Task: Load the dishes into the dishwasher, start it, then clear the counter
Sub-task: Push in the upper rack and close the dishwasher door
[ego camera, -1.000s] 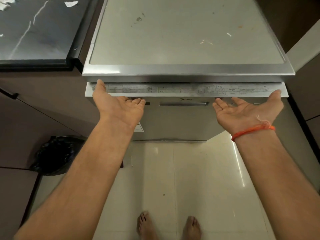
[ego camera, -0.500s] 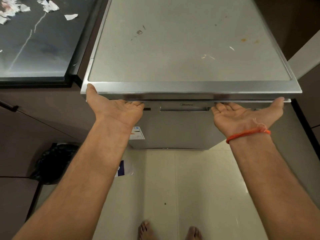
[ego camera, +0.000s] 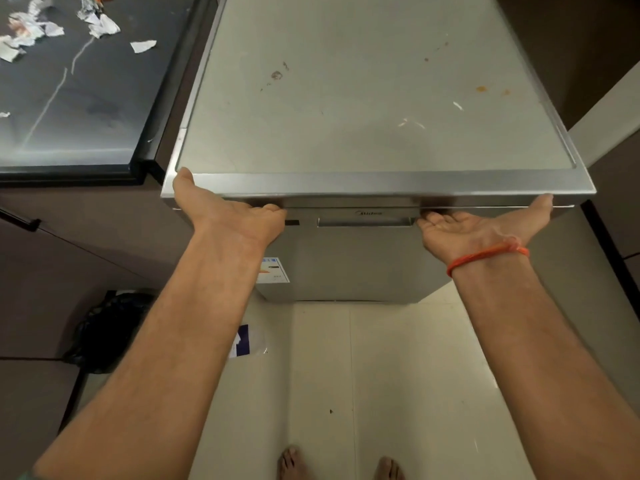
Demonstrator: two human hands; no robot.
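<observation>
Standing shut beside the dark worktop (ego camera: pixel 69 98) with its paper scraps (ego camera: pixel 100 26), the dishwasher (ego camera: pixel 363 98) has the left hand (ego camera: pixel 228 213) and right hand (ego camera: pixel 478 226) pressed palm-up against the door's top edge, each grip spread flat, clasping nothing.

Two bare forearms in view, no sleeves to lower frame edge. Left hand (ego camera: pixel 228 216) wore no ring, no watch. Right hand (ego camera: pixel 481 225) likewise bare. Right wrist carried thin orange thread band (ego camera: pixel 488 255), knotted, small frayed tuft near outer side. Sliver of greenish cloth (ego camera: pixel 26 475) showed at bottom left corner by left arm. Feet (ego camera: pixel 294 462) bare, toes visible at bottom edge; no footwear.
</observation>
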